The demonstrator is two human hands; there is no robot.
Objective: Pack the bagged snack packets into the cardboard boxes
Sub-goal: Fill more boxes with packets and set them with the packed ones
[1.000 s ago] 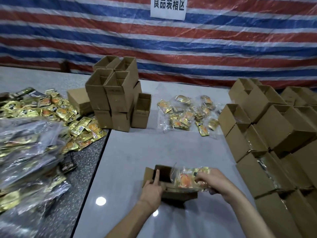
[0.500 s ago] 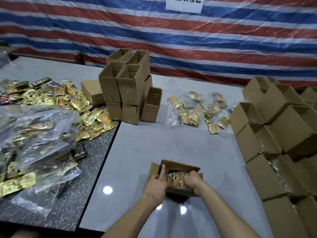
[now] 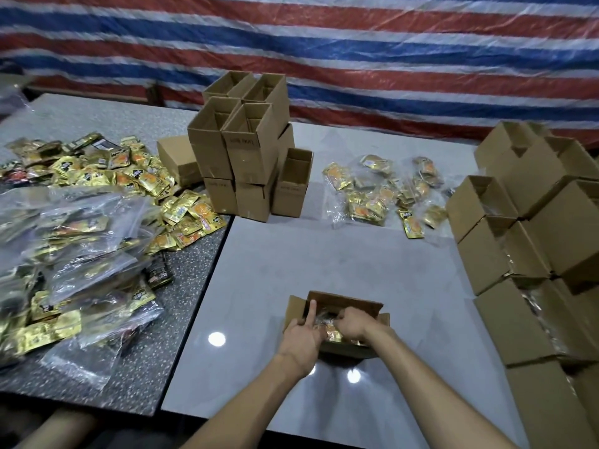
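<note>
Striped red, white and blue tarp (image 3: pixel 356 43) closes the far side. Pale grey glossy tabletop (image 3: pixel 324 254) meets dark speckled tabletop (image 3: pixel 181 286) along a seam left of the work. Open room is the bare grey surface around the open brown cardboard box (image 3: pixel 343 301), reaching to the loose clear bags of packets (image 3: pixel 372 196). Stack of filled brown boxes (image 3: pixel 534 254) walls the right; stack of empty brown boxes (image 3: pixel 246 157) stands far left.

Left hand (image 3: pixel 303 338) grips the box's left wall, index finger straight up along it. Right hand (image 3: pixel 351 325), fingers curled, clutches the clear bag of gold-and-orange snack packets (image 3: pixel 330 332), which lies inside the box.

Against half a second ago, the bag sits lower and the right hand is deeper.

Counts:
- two hands
- one box in work, one bag in it
- two tabletops
- four open boxes on the empty stack's upper tier, one more at its right

Filled stack runs out of view and cannot be counted.
</note>
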